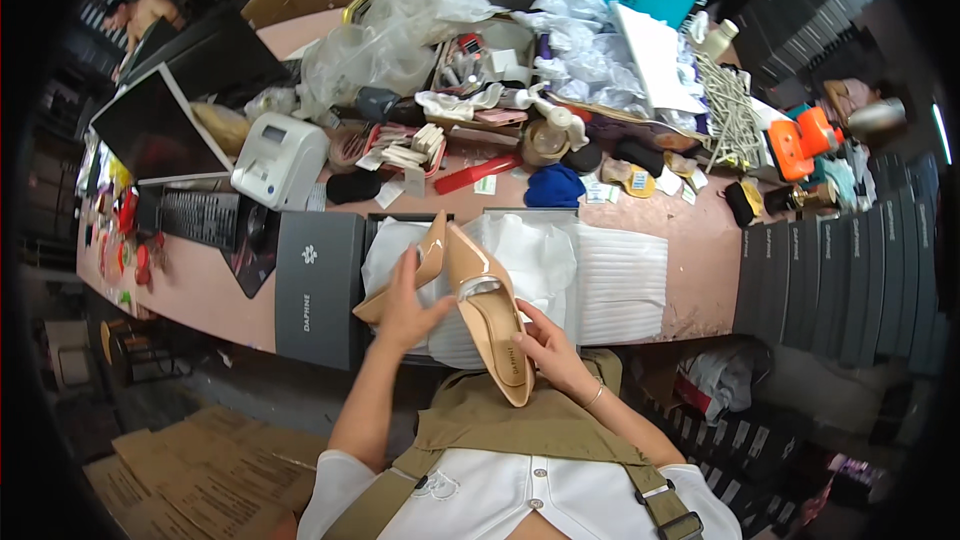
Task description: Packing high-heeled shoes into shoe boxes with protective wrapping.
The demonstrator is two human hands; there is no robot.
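Note:
My right hand (548, 348) grips a beige pointed-toe pump (492, 330) by its side near the heel, thumb at the inner rim. The pump's toe points away from me, its opening faces up, and some white stuffing shows in the toe. A second beige pump (431, 258) lies to the left, partly hidden behind my left hand (403, 312). My left fingers are round its side, with the thumb apart on the right. Beneath the shoes is an open grey shoe box (572, 325) lined with white tissue paper (535, 252).
A dark grey box lid (318, 290) stands left of the box, white padded wrap (622, 285) right of it. Grey shoe boxes (840, 285) line the right side. Behind are a label printer (280, 162), a keyboard (200, 218), a red tool (478, 173) and an orange tape dispenser (803, 143).

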